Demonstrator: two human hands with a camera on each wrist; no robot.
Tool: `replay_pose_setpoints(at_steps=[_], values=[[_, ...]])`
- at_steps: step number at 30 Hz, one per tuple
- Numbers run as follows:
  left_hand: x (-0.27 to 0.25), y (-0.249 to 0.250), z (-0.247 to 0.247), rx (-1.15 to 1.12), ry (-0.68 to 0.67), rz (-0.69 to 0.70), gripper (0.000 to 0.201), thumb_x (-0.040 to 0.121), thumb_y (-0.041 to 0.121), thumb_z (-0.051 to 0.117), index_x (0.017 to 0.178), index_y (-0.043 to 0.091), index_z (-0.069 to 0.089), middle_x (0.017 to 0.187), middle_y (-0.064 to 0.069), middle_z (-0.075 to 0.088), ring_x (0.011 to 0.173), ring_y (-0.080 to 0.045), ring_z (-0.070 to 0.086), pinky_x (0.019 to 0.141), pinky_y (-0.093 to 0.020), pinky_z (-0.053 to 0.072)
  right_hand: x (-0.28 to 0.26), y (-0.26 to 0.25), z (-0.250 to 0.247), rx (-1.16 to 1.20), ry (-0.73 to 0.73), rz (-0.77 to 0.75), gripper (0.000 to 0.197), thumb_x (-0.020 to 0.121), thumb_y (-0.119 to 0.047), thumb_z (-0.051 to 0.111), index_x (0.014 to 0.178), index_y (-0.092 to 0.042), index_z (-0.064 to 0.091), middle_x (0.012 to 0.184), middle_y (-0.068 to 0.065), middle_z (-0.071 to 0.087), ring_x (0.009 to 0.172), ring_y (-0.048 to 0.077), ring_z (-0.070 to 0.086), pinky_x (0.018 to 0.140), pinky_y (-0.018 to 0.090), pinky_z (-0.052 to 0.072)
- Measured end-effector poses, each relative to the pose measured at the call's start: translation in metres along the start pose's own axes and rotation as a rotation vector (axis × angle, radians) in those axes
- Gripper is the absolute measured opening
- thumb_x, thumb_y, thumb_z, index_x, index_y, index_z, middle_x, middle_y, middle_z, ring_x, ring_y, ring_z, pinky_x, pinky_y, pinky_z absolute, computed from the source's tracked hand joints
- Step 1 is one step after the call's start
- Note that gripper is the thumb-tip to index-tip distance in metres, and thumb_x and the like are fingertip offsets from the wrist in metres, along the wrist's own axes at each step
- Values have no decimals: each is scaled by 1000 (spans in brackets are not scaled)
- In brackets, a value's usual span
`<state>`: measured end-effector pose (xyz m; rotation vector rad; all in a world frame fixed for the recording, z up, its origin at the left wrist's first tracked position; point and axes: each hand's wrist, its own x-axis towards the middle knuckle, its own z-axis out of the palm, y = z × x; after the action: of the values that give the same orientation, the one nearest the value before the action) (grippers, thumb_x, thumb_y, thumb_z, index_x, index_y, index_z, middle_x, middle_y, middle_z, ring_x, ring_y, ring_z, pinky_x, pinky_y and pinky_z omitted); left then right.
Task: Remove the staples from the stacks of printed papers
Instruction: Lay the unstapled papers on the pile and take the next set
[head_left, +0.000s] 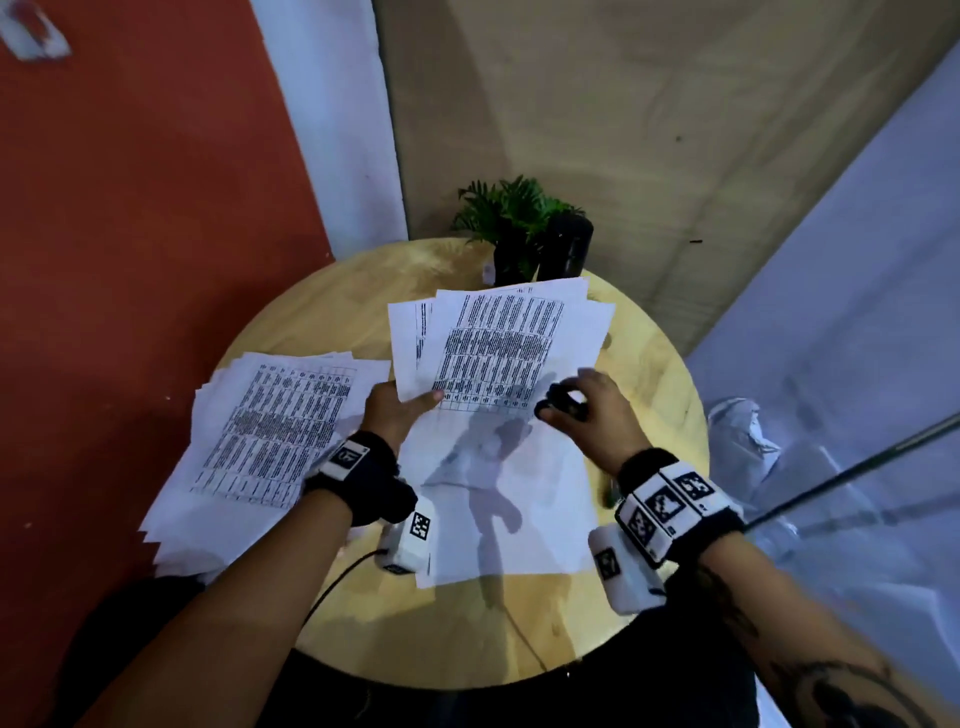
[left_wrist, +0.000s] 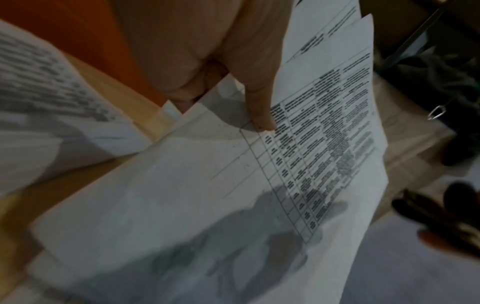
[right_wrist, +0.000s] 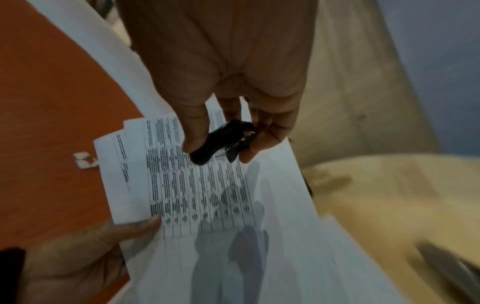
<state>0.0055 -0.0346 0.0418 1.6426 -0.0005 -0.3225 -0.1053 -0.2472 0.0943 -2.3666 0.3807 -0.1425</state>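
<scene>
My left hand (head_left: 400, 410) pinches the left edge of a printed sheaf of papers (head_left: 498, 353), thumb (left_wrist: 261, 115) on top and fingers under it, lifting it off the round wooden table (head_left: 654, 364). The same sheaf (right_wrist: 197, 195) shows in the right wrist view. My right hand (head_left: 587, 405) holds a black staple remover (head_left: 561, 402) between thumb and fingers, just above the sheaf's right side. The remover (right_wrist: 223, 139) is clear of the paper. A second pile of printed papers (head_left: 270, 431) lies at the table's left. No staple is visible.
A potted green plant (head_left: 514, 218) and a dark cylinder (head_left: 566, 244) stand at the table's far edge. A dark cable (head_left: 337, 577) runs off the near edge. An orange wall (head_left: 130, 234) is close on the left. A crumpled white sheet (head_left: 748, 431) lies right of the table.
</scene>
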Motion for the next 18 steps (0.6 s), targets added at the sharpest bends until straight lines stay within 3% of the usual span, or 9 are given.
replay_pose_setpoints(at_steps=[3,6,8,9,11,13,15,17,18], values=[[-13,26,-6,-22,-42,55,23,82,-5,64,105,2,63,68,11,72,62,3,64,68,-21,50,4,-42,-41,-30,100,-162,40,78,-20,74,112,-3,60,136,19,34,123,29,45,104,32,35],[-24,50,-14,-14,-94,134,26,83,-8,61,105,4,61,66,19,69,66,6,65,68,-18,50,4,-78,-79,-101,88,-331,42,77,-19,75,114,-6,60,145,12,21,103,18,56,97,17,36],[-32,69,-21,27,-118,169,25,82,-3,65,106,3,63,69,20,70,70,6,65,71,-18,50,7,-95,-99,-190,33,-404,44,74,-22,77,113,-9,62,150,10,15,109,20,56,102,29,39],[-35,79,-24,41,-123,181,25,82,-1,66,107,1,64,67,21,69,68,7,65,68,-14,50,9,-101,-108,-223,-7,-419,45,73,-24,78,113,-10,63,150,10,16,113,24,54,104,35,39],[-44,97,-28,80,-118,217,14,82,3,68,96,-2,65,58,22,66,59,10,61,61,-9,47,10,-115,-123,-272,-97,-435,46,71,-24,79,112,-9,64,141,13,32,117,27,51,103,35,39],[-50,110,-31,91,-140,231,13,81,8,70,93,5,67,68,13,71,69,1,67,70,-22,52,9,-127,-137,-262,-151,-466,45,70,-24,80,109,-6,65,115,12,51,105,28,55,96,39,44],[-56,127,-34,71,-183,262,24,80,10,71,103,8,67,88,6,74,85,-10,69,85,-35,52,2,-141,-151,-222,-134,-490,43,70,-22,80,106,-4,66,99,9,53,94,26,56,88,39,47],[-60,149,-36,19,-202,344,33,73,17,76,104,14,66,88,12,74,87,-5,68,85,-32,49,-6,-153,-165,-193,-122,-510,39,70,-18,79,104,-3,66,97,9,53,91,24,56,86,35,47],[-63,165,-36,-16,-181,401,44,65,30,81,105,18,64,91,12,74,90,-5,68,84,-31,49,-10,-159,-172,-192,-126,-523,37,71,-18,79,103,-4,66,98,10,54,91,23,56,86,34,47]])
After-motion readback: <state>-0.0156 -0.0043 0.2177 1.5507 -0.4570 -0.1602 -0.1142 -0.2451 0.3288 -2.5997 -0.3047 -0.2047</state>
